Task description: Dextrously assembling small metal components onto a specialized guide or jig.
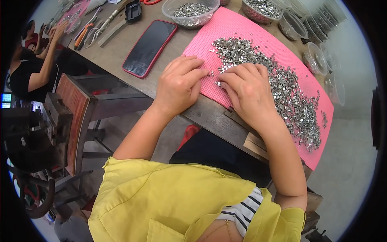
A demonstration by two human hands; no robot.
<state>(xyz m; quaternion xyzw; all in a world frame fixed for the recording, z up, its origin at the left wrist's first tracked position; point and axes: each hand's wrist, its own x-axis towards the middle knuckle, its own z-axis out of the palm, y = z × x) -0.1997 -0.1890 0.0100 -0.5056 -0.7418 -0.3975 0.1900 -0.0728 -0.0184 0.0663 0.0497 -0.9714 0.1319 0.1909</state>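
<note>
A heap of small shiny silver metal pieces (288,94) spreads over a pink textured mat (211,38) on the workbench. My right hand (250,92) rests at the heap's near left edge, thumb and fingertips brought together at a small metal piece (219,84). To its left, my left hand (177,82) lies over the mat's left edge with curled fingers. One or two loose pieces sit right by its index fingertip, and its grip is partly hidden. A narrow strip of mat separates the two hands.
A phone in a red case (149,48) lies left of the mat. Clear plastic bowls of metal pieces (191,14) stand at the back and along the right. Pliers with orange handles (84,35) and other tools lie at far left. Another person (34,74) works beyond a wooden stool (74,117).
</note>
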